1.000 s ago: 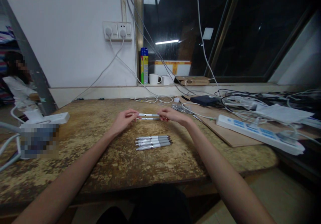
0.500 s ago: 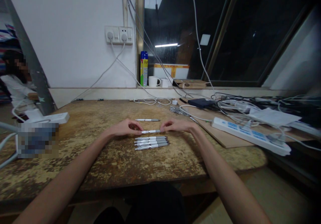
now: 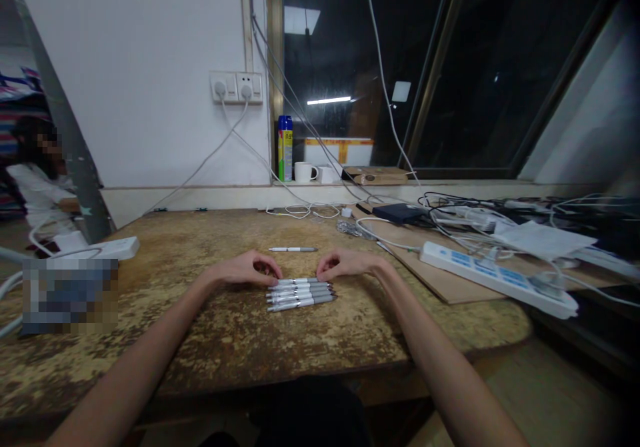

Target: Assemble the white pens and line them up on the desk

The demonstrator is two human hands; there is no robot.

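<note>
The row of pens (image 3: 305, 301) comes through to me white along the barrels and grey at the right-hand ends, with small dark marks near the middle; the lone pen (image 3: 293, 249) beyond shows white and grey too. From my remote seat I see the tabletop (image 3: 240, 347) mottled in worn yellow-tan and dark brown, the board (image 3: 450, 285) at right plain light brown, the power strip (image 3: 465, 262) white with blue panels. Farther back I pick out a spray can (image 3: 285, 150) in blue, yellow and green, a white mug (image 3: 303, 171), a white box (image 3: 323, 155) banded with orange, and near-black window glass (image 3: 365, 40)
</note>
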